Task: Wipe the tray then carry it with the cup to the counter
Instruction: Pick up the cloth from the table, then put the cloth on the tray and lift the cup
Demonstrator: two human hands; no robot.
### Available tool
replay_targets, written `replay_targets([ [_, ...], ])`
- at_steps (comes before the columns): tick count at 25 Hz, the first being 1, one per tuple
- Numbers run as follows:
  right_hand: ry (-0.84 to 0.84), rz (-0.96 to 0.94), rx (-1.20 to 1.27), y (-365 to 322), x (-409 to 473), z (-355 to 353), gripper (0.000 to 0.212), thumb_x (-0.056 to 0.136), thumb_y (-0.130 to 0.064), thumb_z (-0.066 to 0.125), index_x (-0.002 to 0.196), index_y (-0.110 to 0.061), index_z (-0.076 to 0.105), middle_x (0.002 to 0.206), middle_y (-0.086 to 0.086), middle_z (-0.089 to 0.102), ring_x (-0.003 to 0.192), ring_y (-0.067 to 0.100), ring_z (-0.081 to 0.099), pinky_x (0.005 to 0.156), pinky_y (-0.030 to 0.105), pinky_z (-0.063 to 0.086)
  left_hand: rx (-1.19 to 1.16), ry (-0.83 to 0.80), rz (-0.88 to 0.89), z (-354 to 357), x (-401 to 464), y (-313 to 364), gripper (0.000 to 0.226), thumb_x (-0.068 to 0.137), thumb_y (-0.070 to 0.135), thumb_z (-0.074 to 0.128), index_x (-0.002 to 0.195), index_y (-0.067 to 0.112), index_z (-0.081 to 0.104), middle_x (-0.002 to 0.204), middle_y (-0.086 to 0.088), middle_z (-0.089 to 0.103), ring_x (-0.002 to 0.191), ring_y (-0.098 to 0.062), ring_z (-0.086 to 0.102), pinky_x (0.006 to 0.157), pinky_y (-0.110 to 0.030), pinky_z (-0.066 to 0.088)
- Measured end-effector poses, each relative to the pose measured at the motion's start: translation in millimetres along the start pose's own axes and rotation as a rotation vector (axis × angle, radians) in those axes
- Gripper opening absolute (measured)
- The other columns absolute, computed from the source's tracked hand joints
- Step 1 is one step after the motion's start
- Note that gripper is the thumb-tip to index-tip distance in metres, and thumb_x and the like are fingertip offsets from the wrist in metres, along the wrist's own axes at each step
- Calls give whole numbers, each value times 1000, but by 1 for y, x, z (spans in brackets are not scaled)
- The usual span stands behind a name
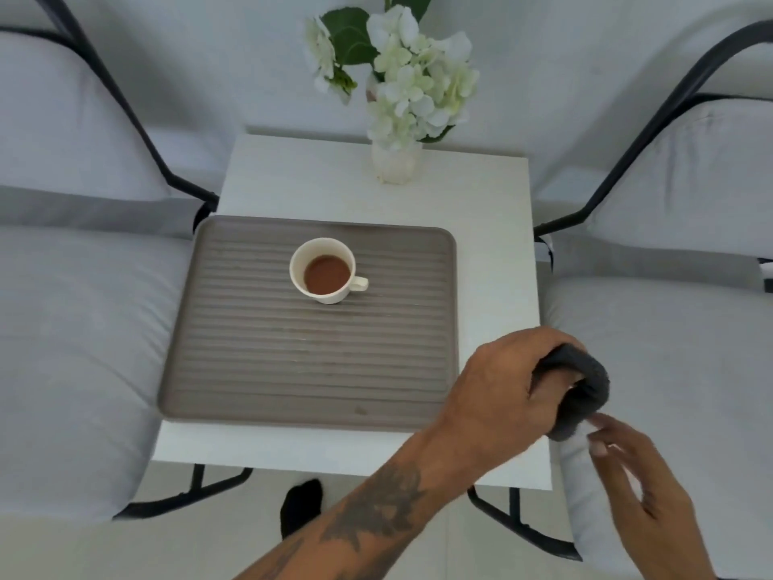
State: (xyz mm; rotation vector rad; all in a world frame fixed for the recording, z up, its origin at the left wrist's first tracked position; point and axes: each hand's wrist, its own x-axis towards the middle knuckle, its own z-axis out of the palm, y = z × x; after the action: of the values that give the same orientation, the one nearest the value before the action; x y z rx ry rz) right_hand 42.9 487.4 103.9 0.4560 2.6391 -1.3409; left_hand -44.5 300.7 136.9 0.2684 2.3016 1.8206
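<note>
Ridged taupe tray (267, 370), cream cup (324, 270), left hand (502, 391) gripping dark cloth (581, 389), right hand (640, 475) open.

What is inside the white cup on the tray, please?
The cup on the tray holds a brown liquid, filling it only partly. The bottom of the cup is covered by the liquid, so it cannot be seen.

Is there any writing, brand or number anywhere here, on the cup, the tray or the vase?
None can be read.
The cup, tray and vase bear no lettering.
The forearm tattoo is a picture, with no readable words.
The dark cloth in the left hand is plain.
</note>
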Motion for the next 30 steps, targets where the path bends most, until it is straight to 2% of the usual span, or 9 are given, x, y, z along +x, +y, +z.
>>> replay_targets([
  [4, -246, -130, 204, -66, -27, 45, 93, 53, -39, 89, 131, -47, 40, 132, -21, 55, 119, 1, 57, 95, 18, 49, -146, 145, -58, -51, -41, 23, 13, 93, 15, 65, 105, 16, 69, 94, 9, 71, 87, -7, 67, 78, -27, 55],
  [6, -211, -197, 282, -91, -33, 80, 65, 65, -60, 78, 123, -43, 53, 118, -10, 65, 108, 13, 66, 90, 27, 54, -142, 186, -65, -78, -61, 27, 16, 91, 15, 68, 105, 20, 71, 98, 7, 73, 92, -14, 71, 81, -35, 58],
  [9, -138, -154, 277, -111, -22, 99, 28, 77, -53, 62, 100, -39, 67, 115, -13, 61, 111, 14, 61, 90, 20, 48, -188, 275, -197, -133, -93, 15, 19, 82, 17, 74, 97, 30, 73, 92, 1, 76, 81, -14, 72, 74, -29, 60],
  [11, -171, -191, 191, -122, -16, 103, 18, 83, -46, 60, 94, -34, 68, 126, -16, 55, 120, 3, 53, 93, 13, 43, -244, 285, -345, -172, -115, -1, 17, 74, 23, 79, 90, 29, 76, 87, -3, 78, 78, -14, 74, 72, -27, 60],
  [15, -445, -152, 116, -143, 5, 152, 9, 96, -31, 54, 96, -33, 62, 88, -13, 67, 85, 4, 63, 67, 8, 45, -270, 378, -608, -214, -127, -52, 12, 78, 14, 78, 89, 16, 77, 84, -5, 79, 80, -18, 76, 67, -26, 61],
  [20, -283, -33, 15, -116, 64, 241, 5, 95, -24, 58, 98, -26, 61, 90, -11, 65, 84, -8, 60, 68, 2, 41, 14, 423, -702, -225, -81, -152, 17, 87, 22, 73, 102, 16, 74, 95, 0, 76, 93, -14, 70, 88, -38, 58],
  [24, -130, 8, -125, -95, 86, 267, 22, 89, -30, 66, 105, -16, 60, 101, 1, 64, 93, 19, 61, 77, 25, 49, 349, 353, -624, -220, -57, -194, 21, 88, 28, 70, 107, 18, 69, 98, -1, 69, 93, -23, 67, 82, -40, 57],
  [27, 56, -134, -38, -110, 86, 253, 35, 87, -33, 69, 116, -17, 57, 110, 1, 60, 93, 12, 60, 80, 27, 52, 413, 402, -370, -228, -48, -187, 44, 86, 32, 71, 127, 21, 60, 120, 3, 56, 111, -15, 58, 91, -30, 53],
  [30, -1, -321, 74, -133, 108, 239, 57, 85, -37, 72, 134, -18, 50, 132, -1, 53, 122, 9, 52, 99, 24, 45, 325, 262, -146, -243, -18, -167, 71, 80, 40, 77, 142, 23, 47, 139, 3, 49, 126, -8, 50, 101, -23, 46],
])
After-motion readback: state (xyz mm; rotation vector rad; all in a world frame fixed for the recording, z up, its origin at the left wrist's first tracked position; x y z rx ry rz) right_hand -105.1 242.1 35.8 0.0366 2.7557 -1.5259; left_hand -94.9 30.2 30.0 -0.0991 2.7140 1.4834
